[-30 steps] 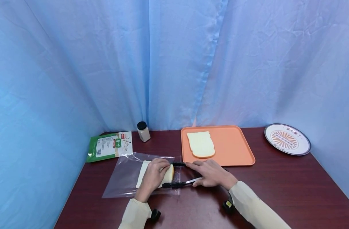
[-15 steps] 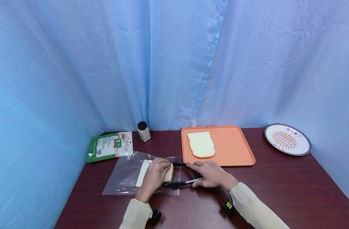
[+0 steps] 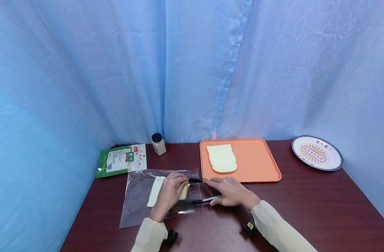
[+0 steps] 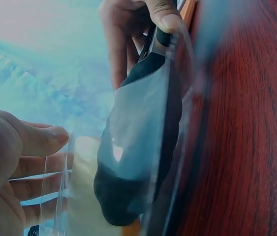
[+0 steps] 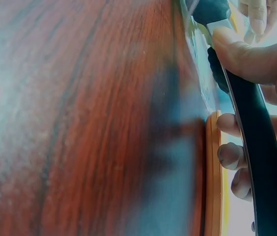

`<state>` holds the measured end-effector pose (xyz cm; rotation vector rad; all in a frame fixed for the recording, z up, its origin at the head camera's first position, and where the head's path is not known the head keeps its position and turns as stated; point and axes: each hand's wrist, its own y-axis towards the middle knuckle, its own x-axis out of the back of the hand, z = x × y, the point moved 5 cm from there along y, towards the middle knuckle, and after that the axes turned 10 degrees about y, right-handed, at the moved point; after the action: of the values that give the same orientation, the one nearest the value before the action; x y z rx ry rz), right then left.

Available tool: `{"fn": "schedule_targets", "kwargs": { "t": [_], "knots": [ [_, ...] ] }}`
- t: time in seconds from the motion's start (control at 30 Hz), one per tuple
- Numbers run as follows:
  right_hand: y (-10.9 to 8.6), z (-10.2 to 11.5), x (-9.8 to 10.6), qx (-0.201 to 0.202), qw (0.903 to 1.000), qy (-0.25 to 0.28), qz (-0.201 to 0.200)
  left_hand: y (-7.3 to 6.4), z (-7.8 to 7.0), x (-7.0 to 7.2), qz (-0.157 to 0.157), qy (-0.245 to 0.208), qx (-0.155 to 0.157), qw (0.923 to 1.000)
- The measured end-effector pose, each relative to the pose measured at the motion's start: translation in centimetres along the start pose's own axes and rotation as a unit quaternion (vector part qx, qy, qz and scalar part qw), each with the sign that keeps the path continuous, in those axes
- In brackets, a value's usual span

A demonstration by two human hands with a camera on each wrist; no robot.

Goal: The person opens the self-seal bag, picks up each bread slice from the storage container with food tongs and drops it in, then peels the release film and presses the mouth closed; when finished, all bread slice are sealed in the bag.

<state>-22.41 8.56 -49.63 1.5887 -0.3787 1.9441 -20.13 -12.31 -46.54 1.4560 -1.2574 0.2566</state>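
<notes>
Left hand (image 3: 169, 191): pinches the clear bag (image 3: 133, 206), lower centre of frame
Right hand (image 3: 232, 191): fingers curled round spread tongs (image 3: 211, 198)
Bread (image 3: 155, 192): inside the bag

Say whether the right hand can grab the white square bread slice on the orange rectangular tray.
Probably not yet: the right hand holds silver tongs, their black heads inside the clear plastic bag; nothing covers that bread slice.

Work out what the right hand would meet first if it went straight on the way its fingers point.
Probably the clear plastic bag, at the edge nearest the right hand; the tongs it holds reach past that edge. Relative heights are hard to judge, though.
</notes>
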Motion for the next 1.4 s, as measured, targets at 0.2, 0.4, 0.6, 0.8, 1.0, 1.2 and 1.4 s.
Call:
{"fn": "schedule_targets", "kwargs": {
  "t": [0.2,0.4,0.6,0.8,1.0,1.2,1.4],
  "knots": [
    [-0.2,0.1,0.1,0.024,0.9996,-0.012,-0.014,0.0,0.3,0.0,-0.013,-0.001,-0.003,0.9999],
    [-0.7,-0.1,0.2,0.033,0.9990,-0.019,-0.022,0.1,0.4,0.3,-0.012,-0.007,0.000,0.9999],
    [-0.7,-0.1,0.2,0.035,0.9991,-0.014,-0.020,0.1,0.2,0.2,-0.009,-0.022,0.007,0.9997],
    [-0.1,0.2,0.1,0.035,0.9994,-0.005,-0.007,-0.1,-0.3,-0.3,0.005,-0.026,0.006,0.9996],
    [0.2,0.1,0.0,0.027,0.9996,-0.010,-0.005,-0.1,-0.3,-0.4,0.001,-0.031,-0.002,0.9995],
    [0.2,0.2,-0.3,0.029,0.9991,-0.030,-0.002,-0.2,-0.3,-0.3,-0.004,-0.021,-0.001,0.9998],
    [0.2,0.4,-0.4,0.034,0.9986,-0.041,-0.003,-0.1,-0.9,-0.5,-0.013,-0.022,-0.024,0.9994]
  ]
}}
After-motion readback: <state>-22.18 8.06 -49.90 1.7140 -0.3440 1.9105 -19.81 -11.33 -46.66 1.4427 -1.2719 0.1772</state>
